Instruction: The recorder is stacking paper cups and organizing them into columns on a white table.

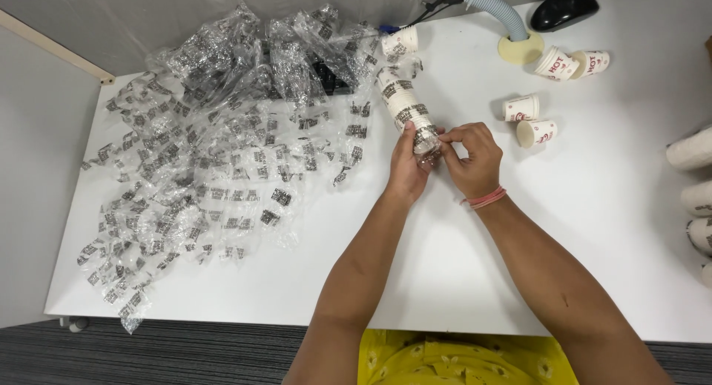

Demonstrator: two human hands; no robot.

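A sleeve of stacked paper cups [401,97] in clear printed plastic wrap lies on the white table [460,259], running from the back toward me. My left hand [407,167] grips the near end of the sleeve from the left. My right hand [472,156], with a pink band on the wrist, pinches the plastic at that same end with thumb and fingers. Both hands meet at the tip of the wrap.
A big heap of empty clear printed wrappers [222,147] covers the table's left half. Several loose paper cups [535,119] lie at the right, more cups [571,63] near a grey hose [495,10] and black mouse [564,8]. White cup stacks [693,151] sit at the right edge.
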